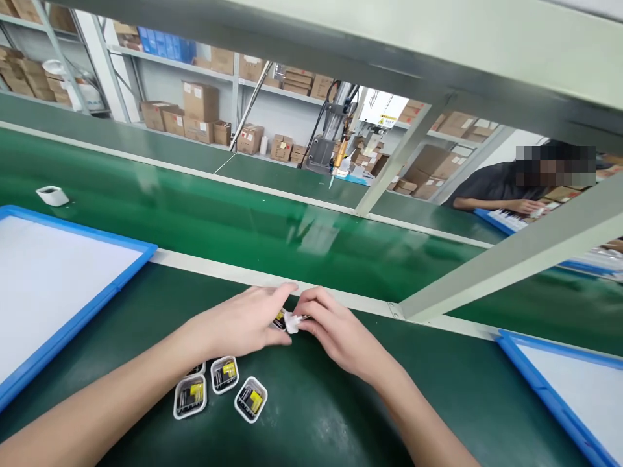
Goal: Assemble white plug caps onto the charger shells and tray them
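Note:
In the head view my left hand [248,321] curves round a small housing with black and yellow parts [279,319], mostly hidden behind its fingers. Facing it, my right hand [335,327] pinches a small white plastic piece [292,322] with thin metal prongs at the fingertips. The white piece meets or nearly meets the housing; contact cannot be made out. Below my left hand stand several white open housings, among them one at the left [190,396], one higher up [224,375] and one at the right [251,399]. Black and yellow parts show inside them.
Blue-rimmed white trays lie at the left [119,282] and right [540,383]. A green conveyor belt [233,220] runs behind the table, carrying a white housing [52,196]. A slanted metal post [511,256] rises at the right. A co-worker [496,181] sits across the belt.

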Tool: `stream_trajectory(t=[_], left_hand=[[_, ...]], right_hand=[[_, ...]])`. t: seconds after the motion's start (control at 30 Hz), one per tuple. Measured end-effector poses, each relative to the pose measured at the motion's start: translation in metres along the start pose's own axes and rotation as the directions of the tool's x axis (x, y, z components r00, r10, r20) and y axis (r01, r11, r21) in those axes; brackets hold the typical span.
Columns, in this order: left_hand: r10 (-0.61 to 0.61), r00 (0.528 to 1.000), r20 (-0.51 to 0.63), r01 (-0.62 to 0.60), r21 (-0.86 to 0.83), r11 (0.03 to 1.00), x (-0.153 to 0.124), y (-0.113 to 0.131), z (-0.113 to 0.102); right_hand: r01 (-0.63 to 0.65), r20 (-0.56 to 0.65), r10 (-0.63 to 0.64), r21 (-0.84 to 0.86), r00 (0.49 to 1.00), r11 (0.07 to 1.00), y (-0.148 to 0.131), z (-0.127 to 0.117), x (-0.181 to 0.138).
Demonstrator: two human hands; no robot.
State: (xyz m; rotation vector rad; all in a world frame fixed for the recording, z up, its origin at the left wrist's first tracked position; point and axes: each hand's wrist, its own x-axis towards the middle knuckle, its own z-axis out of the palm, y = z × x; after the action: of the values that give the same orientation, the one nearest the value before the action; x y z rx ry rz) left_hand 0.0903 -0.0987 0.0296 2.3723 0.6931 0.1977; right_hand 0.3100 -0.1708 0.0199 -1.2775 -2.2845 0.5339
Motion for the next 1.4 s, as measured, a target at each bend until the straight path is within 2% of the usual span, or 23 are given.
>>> stream_trajectory(t=[0.1, 0.2, 0.33, 0.4, 0.47, 0.53, 0.63, 0.7, 0.8, 0.83, 0.9, 0.97, 1.03, 1.13, 1.2, 1.3, 1.4], left_hand=[[-0.093, 0.994, -0.058, 0.102, 0.194, 0.976, 0.004, 0.009, 0.006], [-0.169, 0.985, -0.031, 0.171, 0.269, 0.948, 0.007, 0.015, 0.011], [-0.170, 0.985, -0.004, 0.169, 0.114, 0.979, 0.006, 0.015, 0.011], [-0.181, 0.983, -0.029, 0.182, 0.040, 0.982, 0.005, 0.013, 0.013], [-0.207, 0.977, -0.060, 0.209, 0.038, 0.977, 0.006, 0.012, 0.016], [-0.212, 0.974, -0.080, 0.218, 0.073, 0.973, 0.008, 0.011, 0.019], [-0.192, 0.978, -0.082, 0.199, 0.091, 0.976, 0.010, 0.009, 0.020], [-0.179, 0.979, -0.092, 0.188, 0.092, 0.978, 0.010, 0.009, 0.019], [-0.173, 0.981, -0.083, 0.180, 0.088, 0.980, 0.010, 0.007, 0.016], [-0.163, 0.984, -0.071, 0.168, 0.085, 0.982, 0.010, 0.006, 0.016], [-0.111, 0.993, -0.046, 0.115, 0.083, 0.990, 0.010, 0.005, 0.014], [-0.053, 0.998, -0.033, 0.055, 0.072, 0.996, 0.009, 0.004, 0.011], [-0.044, 0.998, -0.035, 0.045, 0.035, 0.998, 0.008, 0.004, 0.009], [-0.085, 0.996, -0.029, 0.085, -0.012, 0.996, 0.008, 0.005, 0.007], [-0.076, 0.997, -0.025, 0.077, 0.026, 0.997, 0.009, 0.004, 0.009], [-0.044, 0.998, -0.042, 0.049, 0.121, 0.991, 0.012, 0.002, 0.014], [-0.048, 0.998, -0.047, 0.054, 0.142, 0.988, 0.014, 0.000, 0.017]], right_hand=[[-0.031, 0.023, 0.030, 0.020, 0.999, 0.999, 0.000, 0.004, -0.001], [-0.095, -0.008, 0.095, 0.048, 0.995, 0.994, 0.001, 0.004, -0.002], [-0.161, -0.056, 0.167, 0.098, 0.984, 0.982, 0.002, 0.002, -0.002], [-0.167, -0.049, 0.174, 0.120, 0.984, 0.979, 0.002, 0.003, -0.002], [-0.206, -0.034, 0.217, 0.204, 0.976, 0.957, 0.002, 0.007, -0.001], [-0.274, 0.000, 0.296, 0.382, 0.955, 0.883, 0.002, 0.012, 0.000], [-0.343, 0.044, 0.408, 0.629, 0.912, 0.698, 0.000, 0.019, 0.002], [-0.352, 0.047, 0.448, 0.693, 0.893, 0.629, -0.001, 0.022, 0.003], [-0.362, 0.072, 0.444, 0.700, 0.893, 0.615, -0.004, 0.019, 0.004], [-0.360, 0.064, 0.434, 0.671, 0.899, 0.648, -0.005, 0.016, 0.004], [-0.336, -0.003, 0.395, 0.517, 0.919, 0.787, -0.008, 0.008, 0.003], [-0.275, -0.084, 0.304, 0.251, 0.949, 0.928, -0.012, 0.000, 0.002], [-0.190, -0.090, 0.190, 0.014, 0.978, 0.982, -0.016, -0.006, 0.001], [-0.068, -0.034, 0.062, -0.181, 0.997, 0.981, -0.019, -0.004, 0.000], [-0.020, -0.016, 0.016, -0.283, 1.000, 0.959, -0.019, 0.003, 0.000], [-0.005, -0.028, -0.006, -0.377, 1.000, 0.926, -0.015, 0.014, 0.000], [-0.003, -0.048, -0.020, -0.451, 0.999, 0.893, -0.015, 0.019, 0.000]])
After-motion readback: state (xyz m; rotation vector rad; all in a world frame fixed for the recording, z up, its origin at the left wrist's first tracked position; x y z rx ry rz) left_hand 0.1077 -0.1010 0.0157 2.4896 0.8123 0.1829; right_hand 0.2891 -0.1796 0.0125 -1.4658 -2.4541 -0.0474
